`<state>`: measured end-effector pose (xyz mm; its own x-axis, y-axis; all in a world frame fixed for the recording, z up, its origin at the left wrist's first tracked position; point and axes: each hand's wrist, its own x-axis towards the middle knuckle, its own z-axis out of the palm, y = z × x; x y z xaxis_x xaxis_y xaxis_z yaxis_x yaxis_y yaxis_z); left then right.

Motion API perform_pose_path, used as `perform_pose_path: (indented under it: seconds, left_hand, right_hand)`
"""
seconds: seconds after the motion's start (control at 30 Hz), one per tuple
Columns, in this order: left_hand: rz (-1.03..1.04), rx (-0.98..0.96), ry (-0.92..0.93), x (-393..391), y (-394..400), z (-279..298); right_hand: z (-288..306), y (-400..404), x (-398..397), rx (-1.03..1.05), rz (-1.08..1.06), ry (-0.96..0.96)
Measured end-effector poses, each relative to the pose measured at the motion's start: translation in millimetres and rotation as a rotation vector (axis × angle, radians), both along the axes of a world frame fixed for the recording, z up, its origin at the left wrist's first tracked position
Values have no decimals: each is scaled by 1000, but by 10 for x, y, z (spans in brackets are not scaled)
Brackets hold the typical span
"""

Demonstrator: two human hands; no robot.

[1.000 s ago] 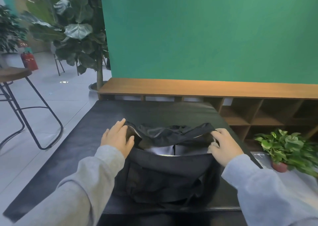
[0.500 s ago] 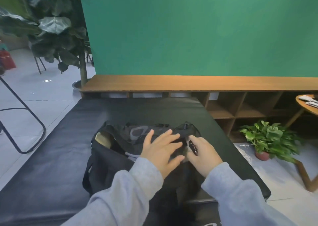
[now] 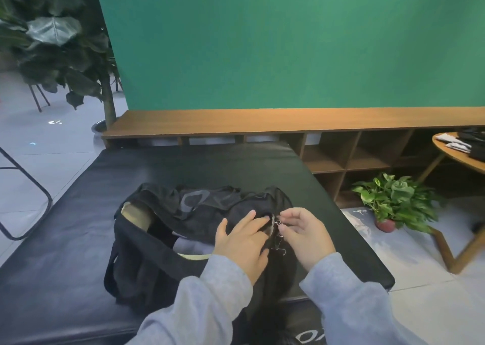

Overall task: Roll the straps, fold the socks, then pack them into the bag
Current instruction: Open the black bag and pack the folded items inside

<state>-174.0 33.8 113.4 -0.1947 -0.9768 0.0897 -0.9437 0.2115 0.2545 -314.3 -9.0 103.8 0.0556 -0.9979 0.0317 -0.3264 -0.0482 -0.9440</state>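
Observation:
A black duffel bag [image 3: 147,260] lies on the black padded mat [image 3: 65,239], its top gaping on the left where pale contents show. My left hand [image 3: 242,242] rests flat on the bag's right end, fingers spread, pressing the fabric. Close beside it, my right hand [image 3: 304,233] pinches the small metal zipper pull [image 3: 278,224] at that end. A second metal pull [image 3: 279,247] dangles just below. No loose straps or socks are visible on the mat.
A long wooden bench with cubbies [image 3: 288,121] runs behind the mat under a green wall. A potted plant [image 3: 393,200] stands on the floor at right, beside a round wooden table [image 3: 462,155] holding dark items. A large leafy plant [image 3: 65,43] and a stool leg [image 3: 31,187] are at left.
My left hand crossed from the bag's left end to its right end. My right hand shifted from gripping the bag's edge to pinching the zipper pull. The view swung to the right.

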Motion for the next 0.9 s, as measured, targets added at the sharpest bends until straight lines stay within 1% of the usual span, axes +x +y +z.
perform_pose_path:
  seconds: [0.07, 0.23, 0.33, 0.43, 0.57, 0.63, 0.67, 0.77, 0.83, 0.9]
  left_hand:
    - [-3, -20, 18, 20, 11, -10]
    - [-30, -57, 94, 37, 42, 3]
    - [-34, -75, 58, 54, 55, 21]
    - [-13, -158, 136, 57, 40, 18]
    - [-26, -274, 196, -7, -34, -33]
    - [-40, -319, 192, -43, -112, -62]
    - [-48, -377, 192, -59, -151, -74]
    - [-34, -488, 247, -124, -204, -17]
    - [-36, -524, 218, -145, -243, 9]
    - [-52, -534, 145, -140, -285, -2]
  right_hand:
    - [-25, -17, -20, 40, 6, -18]
    - [-57, -21, -65, 82, 27, 169]
    - [-71, -1, -94, 92, -24, 238]
    - [-31, 42, -112, 30, -46, 301]
    - [96, 97, -80, -63, -43, 230]
    - [143, 117, -70, -100, -31, 223]
    - [150, 125, -70, -114, -25, 226]
    - [158, 152, -74, -156, -8, 234]
    - [143, 161, -78, -218, 6, 272]
    - [134, 155, -94, -265, 15, 307]
